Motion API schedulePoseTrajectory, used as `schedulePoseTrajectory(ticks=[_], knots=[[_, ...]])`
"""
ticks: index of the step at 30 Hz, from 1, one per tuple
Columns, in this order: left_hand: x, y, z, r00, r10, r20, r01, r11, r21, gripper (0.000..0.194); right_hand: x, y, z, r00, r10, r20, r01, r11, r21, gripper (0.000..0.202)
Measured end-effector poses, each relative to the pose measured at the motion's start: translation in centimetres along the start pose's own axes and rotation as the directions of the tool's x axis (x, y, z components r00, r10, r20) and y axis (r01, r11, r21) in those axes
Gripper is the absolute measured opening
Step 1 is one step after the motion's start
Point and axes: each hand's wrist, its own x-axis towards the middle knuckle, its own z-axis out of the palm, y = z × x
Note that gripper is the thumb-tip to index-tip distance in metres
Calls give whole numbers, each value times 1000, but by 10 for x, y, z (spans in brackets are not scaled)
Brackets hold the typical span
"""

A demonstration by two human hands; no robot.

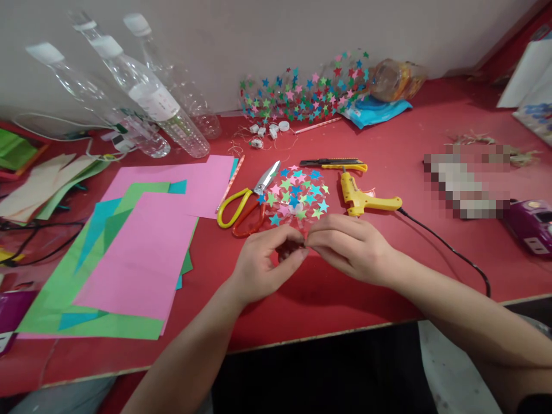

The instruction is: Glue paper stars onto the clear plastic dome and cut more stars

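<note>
My left hand [271, 261] and my right hand [356, 247] meet fingertip to fingertip over the front of the red table. Both are closed in a pinch, and whatever lies between the fingers is hidden or too small to name. Just beyond them sits a clear plastic piece covered with colourful star stickers [295, 192]. Scissors [248, 207] with one yellow and one red handle lie to its left. Behind it is a yellow and black box cutter [334, 164]. A yellow glue gun [366, 198] rests to the right, close to my right hand.
Coloured paper sheets [138, 253] are piled at left. Clear plastic bottles [150, 98] stand behind them. Star-covered clear plastic [302, 92] lies along the wall beside a blue packet [375, 111]. The glue gun's black cord [448, 244] trails right, near a purple power socket [532, 224].
</note>
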Motion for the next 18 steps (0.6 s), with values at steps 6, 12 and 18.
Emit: schedulePoseTrajectory(ticks=[6,12,18], knots=[[-1,-3,-1,959,283,11,-263,875,406,10,-2,-1,-1,999,-6,45,4,999,44,19],[-1,-2,0,950,313,-13,-285,882,376,12,1,-1,-1,999,31,42,-32,999,42,21],[-5,-9,-7,924,122,-363,-53,980,194,13,-5,31,-39,911,413,14,-332,751,-571,27]])
